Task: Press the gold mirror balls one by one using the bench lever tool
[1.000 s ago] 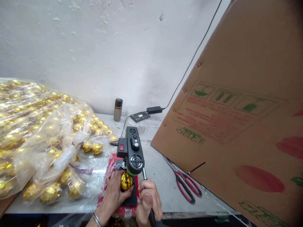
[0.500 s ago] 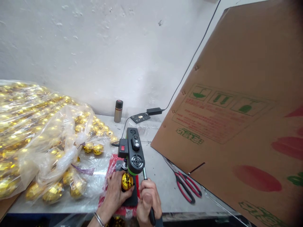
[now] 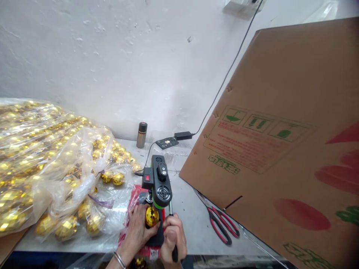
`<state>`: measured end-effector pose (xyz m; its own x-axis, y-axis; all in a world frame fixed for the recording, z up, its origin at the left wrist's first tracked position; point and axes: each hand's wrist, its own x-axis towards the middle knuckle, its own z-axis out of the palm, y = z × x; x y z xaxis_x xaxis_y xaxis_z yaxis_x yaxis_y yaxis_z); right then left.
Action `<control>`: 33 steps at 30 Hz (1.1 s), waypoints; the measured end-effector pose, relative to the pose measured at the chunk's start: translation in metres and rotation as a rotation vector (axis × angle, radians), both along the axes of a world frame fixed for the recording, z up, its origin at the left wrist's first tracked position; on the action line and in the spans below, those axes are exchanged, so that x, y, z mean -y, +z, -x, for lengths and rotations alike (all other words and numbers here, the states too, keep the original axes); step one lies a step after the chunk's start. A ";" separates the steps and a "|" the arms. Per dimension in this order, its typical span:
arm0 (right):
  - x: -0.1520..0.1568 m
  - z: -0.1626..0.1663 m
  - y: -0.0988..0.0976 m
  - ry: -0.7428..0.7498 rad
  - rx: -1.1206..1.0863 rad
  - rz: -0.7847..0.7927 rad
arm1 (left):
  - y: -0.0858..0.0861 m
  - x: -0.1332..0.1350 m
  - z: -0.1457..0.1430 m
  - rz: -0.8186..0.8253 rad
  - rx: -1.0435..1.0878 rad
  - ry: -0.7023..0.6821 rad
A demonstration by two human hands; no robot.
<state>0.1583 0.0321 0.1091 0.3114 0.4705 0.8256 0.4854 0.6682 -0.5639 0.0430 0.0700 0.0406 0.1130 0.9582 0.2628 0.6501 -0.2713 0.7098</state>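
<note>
Steadies a gold faceted ball (image 3: 152,216) with the left hand (image 3: 137,228), fingers curled round its left side, directly under the head of a small black-and-green bench machine (image 3: 159,184). Grips the machine's lever (image 3: 170,207) with the right hand (image 3: 171,239), fist closed round the dark handle end, metal rod rising to the machine's right side. Wears a thin bangle (image 3: 119,260) on the left wrist. Works at the near edge of a grey table (image 3: 190,209), hands close together but apart (ball and machine column between them). Has the ball over the machine's black base, itself on a red sheet (image 3: 134,197); impossible to tell whether ball and base touch.

To the left, clear plastic bags (image 3: 42,157) stuffed with more gold balls, one bag mouth lying open near the red sheet. To the right, red-handled scissors (image 3: 222,225) flat on the table, just beside a large cardboard box (image 3: 280,157) tilted over the table's right side. At the back, by the white wall, a small metal flask (image 3: 141,134) upright, a black power adapter (image 3: 183,135) near it, and a thin cable running towards the machine. On the machine's left side, a red switch (image 3: 147,178).
</note>
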 end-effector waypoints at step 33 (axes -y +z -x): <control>0.007 -0.012 0.058 0.114 0.062 0.073 | 0.066 -0.110 0.095 0.162 -0.290 0.181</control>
<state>0.1707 0.0253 0.1673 0.2021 0.5598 0.8036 0.4436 0.6792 -0.5847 -0.0516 0.1799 0.1062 -0.0142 0.9960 0.0879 0.8577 -0.0331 0.5131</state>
